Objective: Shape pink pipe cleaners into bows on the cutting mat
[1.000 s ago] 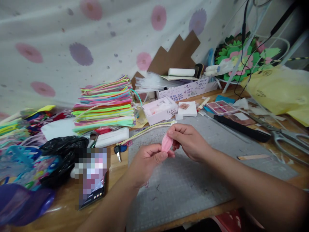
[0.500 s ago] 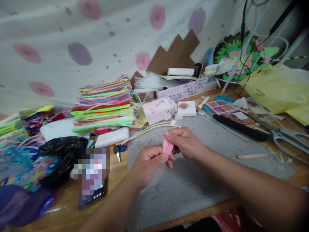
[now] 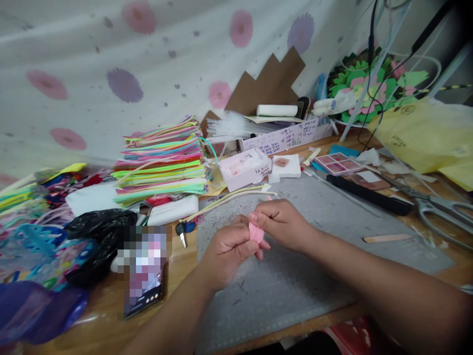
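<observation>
Above the grey cutting mat (image 3: 295,305), both hands meet on a small pink petal-shaped piece (image 3: 256,233) with a fuzzy, ribbed look. My left hand (image 3: 229,251) pinches its lower end between thumb and fingers. At its top edge, my right hand (image 3: 281,222) grips it with thumb and index finger, the other fingers curled behind. Parts of the piece are covered by the fingers. Just beyond the hands lie several pale yellow pipe cleaners (image 3: 225,199) on the mat.
Bundled coloured pipe cleaners (image 3: 162,167) are stacked at the back left. A phone (image 3: 148,271), keys (image 3: 182,235) and a black plastic bag (image 3: 99,236) lie left. Large scissors (image 3: 436,207), a black-handled tool (image 3: 369,195) and a wooden stick (image 3: 388,238) lie right. A small white box (image 3: 246,170) stands behind.
The pink piece looks shorter and rounder, bent between my fingers. My right hand has moved slightly down and closer to my left. The view has shifted a little.
</observation>
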Action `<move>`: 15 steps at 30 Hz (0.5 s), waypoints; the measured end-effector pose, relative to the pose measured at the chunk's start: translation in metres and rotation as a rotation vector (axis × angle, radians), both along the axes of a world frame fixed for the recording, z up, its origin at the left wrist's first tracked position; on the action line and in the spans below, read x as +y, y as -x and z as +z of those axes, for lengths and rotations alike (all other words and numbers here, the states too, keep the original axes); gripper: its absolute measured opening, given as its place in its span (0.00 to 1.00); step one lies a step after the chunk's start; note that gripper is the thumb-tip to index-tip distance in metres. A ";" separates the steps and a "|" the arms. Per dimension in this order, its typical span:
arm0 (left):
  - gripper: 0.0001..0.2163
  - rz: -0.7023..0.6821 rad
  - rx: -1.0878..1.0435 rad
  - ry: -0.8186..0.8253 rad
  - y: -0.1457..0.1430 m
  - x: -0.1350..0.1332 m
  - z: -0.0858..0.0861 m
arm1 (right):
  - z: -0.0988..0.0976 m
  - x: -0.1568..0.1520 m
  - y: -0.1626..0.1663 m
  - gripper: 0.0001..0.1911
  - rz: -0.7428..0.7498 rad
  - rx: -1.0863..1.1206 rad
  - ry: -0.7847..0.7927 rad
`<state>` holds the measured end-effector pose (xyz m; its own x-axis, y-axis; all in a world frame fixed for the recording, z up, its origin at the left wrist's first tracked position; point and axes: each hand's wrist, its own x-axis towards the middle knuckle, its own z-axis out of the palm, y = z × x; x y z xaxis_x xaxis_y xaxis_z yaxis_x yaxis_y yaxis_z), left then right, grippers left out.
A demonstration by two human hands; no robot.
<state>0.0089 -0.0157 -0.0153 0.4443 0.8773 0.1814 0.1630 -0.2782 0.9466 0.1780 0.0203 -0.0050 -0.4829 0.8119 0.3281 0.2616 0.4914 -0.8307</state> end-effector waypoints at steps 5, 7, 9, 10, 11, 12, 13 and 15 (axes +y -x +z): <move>0.12 -0.043 0.047 -0.056 0.000 0.000 0.002 | -0.003 0.003 -0.003 0.22 -0.053 -0.102 -0.215; 0.12 -0.058 0.067 -0.075 0.001 0.000 0.003 | -0.004 0.004 -0.003 0.21 -0.046 -0.107 -0.240; 0.12 -0.073 0.072 -0.086 0.001 0.002 0.003 | -0.005 0.004 -0.003 0.21 -0.044 -0.087 -0.238; 0.12 -0.085 0.064 -0.093 0.001 0.002 0.003 | -0.005 0.004 -0.003 0.21 -0.044 -0.072 -0.228; 0.12 -0.098 0.051 -0.102 0.001 0.003 0.002 | -0.005 0.004 -0.003 0.21 -0.047 -0.060 -0.220; 0.12 -0.108 0.037 -0.111 0.001 0.004 0.000 | -0.005 0.004 -0.003 0.21 -0.057 -0.054 -0.216; 0.12 -0.115 0.022 -0.115 0.001 0.006 -0.001 | -0.005 0.004 -0.003 0.21 -0.069 -0.052 -0.216; 0.11 -0.116 0.007 -0.103 0.001 0.007 -0.004 | -0.005 0.003 -0.003 0.21 -0.098 -0.040 -0.232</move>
